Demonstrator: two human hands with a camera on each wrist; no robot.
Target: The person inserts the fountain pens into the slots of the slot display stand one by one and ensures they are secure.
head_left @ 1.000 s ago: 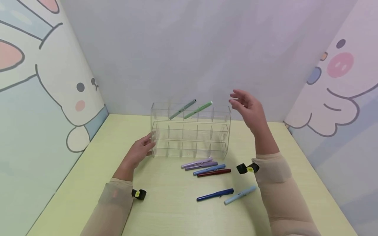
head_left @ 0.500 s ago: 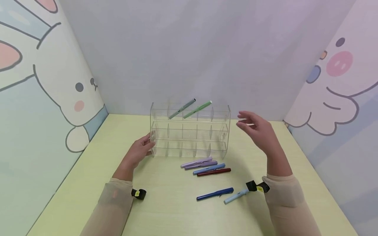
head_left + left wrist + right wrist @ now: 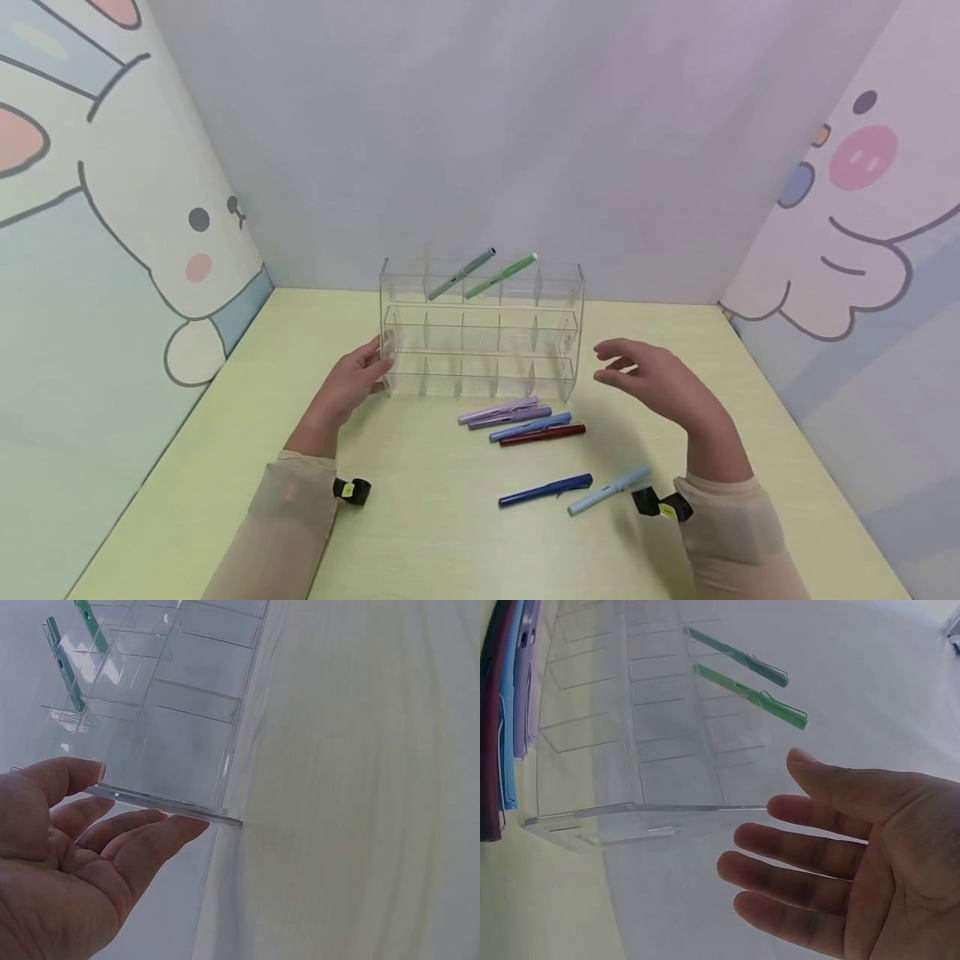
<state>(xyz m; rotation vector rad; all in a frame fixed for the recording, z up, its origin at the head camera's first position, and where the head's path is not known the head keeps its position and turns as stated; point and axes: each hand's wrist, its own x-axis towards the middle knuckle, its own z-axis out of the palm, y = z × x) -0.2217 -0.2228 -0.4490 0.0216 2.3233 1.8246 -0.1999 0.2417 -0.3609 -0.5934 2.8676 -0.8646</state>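
Note:
A clear tiered pen rack (image 3: 480,340) with divided compartments stands at the back of the table. My left hand (image 3: 348,383) holds its left side panel, thumb on one face and fingers on the other, as the left wrist view shows. A grey-green pen (image 3: 462,274) and a light green pen (image 3: 501,276) lean tilted in separate top-tier compartments. To the right of the rack, my right hand (image 3: 656,383) hovers with relaxed, spread fingers and nothing in them. Below its wrist lie a light blue pen (image 3: 609,490) and a dark blue pen (image 3: 545,490).
In front of the rack lie a lilac pen (image 3: 498,410), a purple pen (image 3: 510,417), a blue pen (image 3: 530,427) and a dark red pen (image 3: 543,435), close together. A pale wall stands behind the table (image 3: 420,533), with cartoon-printed walls on both sides.
My right hand has come down and toward me, from beside the rack's top to beside its lower tiers. The left hand keeps its hold, and the pens lie as before.

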